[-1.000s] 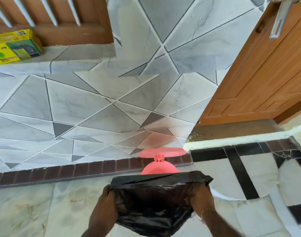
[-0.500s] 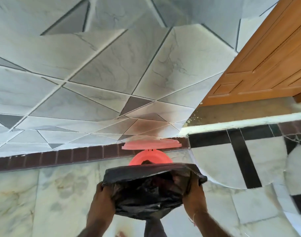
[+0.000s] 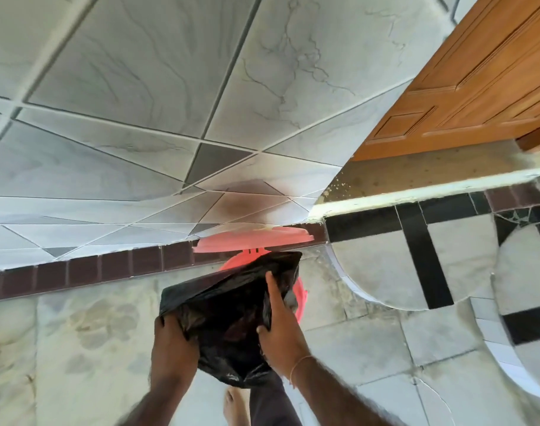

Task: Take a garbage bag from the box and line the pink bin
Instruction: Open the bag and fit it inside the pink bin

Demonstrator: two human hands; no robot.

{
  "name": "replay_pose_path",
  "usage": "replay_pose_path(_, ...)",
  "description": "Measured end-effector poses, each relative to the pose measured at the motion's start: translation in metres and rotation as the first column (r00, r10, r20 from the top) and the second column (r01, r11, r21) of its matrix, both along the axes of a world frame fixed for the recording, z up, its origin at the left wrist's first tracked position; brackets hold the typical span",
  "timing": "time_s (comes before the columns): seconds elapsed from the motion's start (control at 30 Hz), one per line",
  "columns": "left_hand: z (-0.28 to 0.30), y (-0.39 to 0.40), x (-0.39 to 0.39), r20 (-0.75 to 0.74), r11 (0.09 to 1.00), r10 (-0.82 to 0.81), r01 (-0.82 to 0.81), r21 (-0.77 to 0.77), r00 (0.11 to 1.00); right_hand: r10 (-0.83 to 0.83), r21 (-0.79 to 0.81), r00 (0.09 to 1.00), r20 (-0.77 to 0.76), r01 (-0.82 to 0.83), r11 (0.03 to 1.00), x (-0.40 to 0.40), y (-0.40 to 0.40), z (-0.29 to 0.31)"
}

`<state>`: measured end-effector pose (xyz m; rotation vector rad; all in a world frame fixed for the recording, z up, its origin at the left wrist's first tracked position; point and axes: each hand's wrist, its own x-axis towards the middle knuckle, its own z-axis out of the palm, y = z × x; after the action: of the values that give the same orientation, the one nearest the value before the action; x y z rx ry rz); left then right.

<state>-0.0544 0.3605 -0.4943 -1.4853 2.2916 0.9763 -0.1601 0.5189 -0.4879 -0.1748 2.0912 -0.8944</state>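
Marble floor carries the pink bin, lid up, at the far wall. We grip the black garbage bag with left hand and right hand, fingers pinching its mouth open above the bin for lining.

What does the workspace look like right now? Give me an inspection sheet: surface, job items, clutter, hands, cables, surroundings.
Surface: marble-look floor with a dark brick-pattern border strip.
Job's things: black garbage bag held open above the pink bin; the bin's rim shows only partly behind the bag. Pink lid is raised behind it. Bag box: not in view.
Clutter: nothing seen.
Hands: left hand grips the bag's near left edge; right hand grips its right edge.
Cables: nothing seen.
Surroundings: tiled wall behind the bin, wooden door at upper right, a bare foot below the bag.
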Motion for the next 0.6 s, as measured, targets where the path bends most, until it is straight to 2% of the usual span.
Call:
replay_pose_path(0.1,-0.004,-0.002,0.001,-0.024,0.999,0.04,-0.04,0.017,0.999,-0.007,-0.023,1.0,-0.019,0.006,1.0,0.004,-0.007,-0.009)
replay_pose_path(0.2,-0.017,-0.003,0.007,-0.003,0.998,0.042,-0.042,0.041,0.999,-0.068,0.052,0.997,-0.036,0.07,0.996,0.0,0.011,-0.032)
replay_pose_path(0.37,-0.061,-0.017,0.014,0.096,0.996,0.0,-0.008,0.092,0.995,-0.183,0.218,0.981,-0.071,0.194,0.957,-0.005,0.041,-0.083)
replay_pose_path(0.6,-0.118,-0.02,0.018,0.065,0.985,-0.12,0.111,0.129,0.991,-0.18,0.343,0.981,-0.075,0.195,0.919,0.002,0.043,-0.142)
